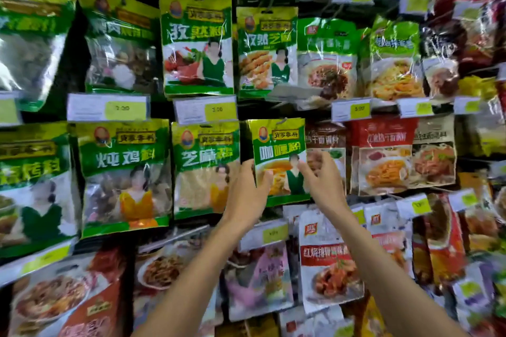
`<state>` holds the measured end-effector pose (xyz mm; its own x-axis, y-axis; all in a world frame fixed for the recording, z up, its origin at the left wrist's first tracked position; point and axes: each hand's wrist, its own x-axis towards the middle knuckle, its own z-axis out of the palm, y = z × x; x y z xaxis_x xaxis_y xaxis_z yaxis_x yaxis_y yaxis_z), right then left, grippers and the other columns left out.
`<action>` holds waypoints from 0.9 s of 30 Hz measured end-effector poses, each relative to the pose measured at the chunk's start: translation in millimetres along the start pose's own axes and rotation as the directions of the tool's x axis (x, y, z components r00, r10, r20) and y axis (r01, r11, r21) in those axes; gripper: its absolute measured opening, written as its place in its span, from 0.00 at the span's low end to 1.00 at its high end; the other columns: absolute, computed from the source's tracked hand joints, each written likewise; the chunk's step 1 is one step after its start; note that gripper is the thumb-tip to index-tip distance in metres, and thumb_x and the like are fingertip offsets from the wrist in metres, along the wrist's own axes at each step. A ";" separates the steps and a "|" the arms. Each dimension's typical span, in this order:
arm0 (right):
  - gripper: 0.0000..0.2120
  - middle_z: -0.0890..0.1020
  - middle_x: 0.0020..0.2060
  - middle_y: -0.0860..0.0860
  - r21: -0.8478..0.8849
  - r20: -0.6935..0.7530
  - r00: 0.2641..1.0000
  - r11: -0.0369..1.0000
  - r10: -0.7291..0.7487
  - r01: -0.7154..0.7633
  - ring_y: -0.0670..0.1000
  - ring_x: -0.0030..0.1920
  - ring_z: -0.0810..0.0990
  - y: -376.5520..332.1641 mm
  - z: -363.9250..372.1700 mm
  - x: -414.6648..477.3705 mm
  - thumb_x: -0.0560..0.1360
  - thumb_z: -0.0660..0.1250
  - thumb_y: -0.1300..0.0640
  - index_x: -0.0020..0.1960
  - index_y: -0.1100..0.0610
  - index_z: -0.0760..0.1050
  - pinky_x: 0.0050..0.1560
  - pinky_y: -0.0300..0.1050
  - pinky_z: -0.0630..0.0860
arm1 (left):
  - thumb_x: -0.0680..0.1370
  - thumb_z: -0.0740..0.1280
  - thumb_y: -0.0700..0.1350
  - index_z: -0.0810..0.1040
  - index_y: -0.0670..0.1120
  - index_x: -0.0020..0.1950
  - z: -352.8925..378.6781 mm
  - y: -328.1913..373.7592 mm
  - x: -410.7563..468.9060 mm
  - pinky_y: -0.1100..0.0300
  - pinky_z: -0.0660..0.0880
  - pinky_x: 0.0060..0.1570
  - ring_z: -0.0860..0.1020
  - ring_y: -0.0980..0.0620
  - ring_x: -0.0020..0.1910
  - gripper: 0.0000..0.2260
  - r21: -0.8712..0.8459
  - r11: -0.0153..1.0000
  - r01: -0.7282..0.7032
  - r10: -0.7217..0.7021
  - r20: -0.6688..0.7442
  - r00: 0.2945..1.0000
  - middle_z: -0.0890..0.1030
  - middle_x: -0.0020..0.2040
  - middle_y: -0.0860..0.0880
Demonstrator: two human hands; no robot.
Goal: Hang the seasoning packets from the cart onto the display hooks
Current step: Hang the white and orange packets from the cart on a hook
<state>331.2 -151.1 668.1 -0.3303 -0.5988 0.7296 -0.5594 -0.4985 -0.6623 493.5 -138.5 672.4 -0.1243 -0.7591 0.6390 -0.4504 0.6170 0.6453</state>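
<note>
Two hands, both mine, are raised at the display wall and clamped on one green seasoning packet (279, 145). My left hand (247, 189) grips its left edge, thumb on the printed front and fingers tucked behind. My right hand (320, 178) pinches the right edge, thumb tip on the front and the other fingers curled just beside it. The hands are apart, with the lower half of the packet between them.

The packet is upright with a slight tilt, in the middle row of the wall. I cannot tell whether its hang hole is on a hook.

Just to its left hangs a sesame packet (205, 167) of the same green brand, and beyond that a stewed-chicken packet (123, 172). Close on the right is a brown packet (325, 139), partly behind my right fingers, then a red packet (380, 156). Yellow price tags (219, 111) run along the rail above this row, under two more green packets (197, 41). Below my wrists hangs a white-and-red packet (328, 260).
</note>
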 end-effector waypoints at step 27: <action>0.25 0.75 0.64 0.46 0.430 0.392 0.920 0.887 -0.014 -0.170 0.48 0.65 0.73 50.9 24.6 63.2 0.78 0.58 0.41 0.72 0.50 0.63 0.60 0.43 0.71 | 0.81 0.56 0.55 0.52 0.45 0.78 66.2 -9.5 58.7 0.55 0.60 0.70 0.60 0.49 0.74 0.29 -0.123 0.987 0.108 -0.148 -0.386 0.911 0.59 0.77 0.48</action>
<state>300.6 -229.7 676.2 0.0020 -0.7896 0.6136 -0.1127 -0.6098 -0.7845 431.9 -202.6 676.1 0.2948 -0.7024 0.6479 -0.3495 0.5519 0.7572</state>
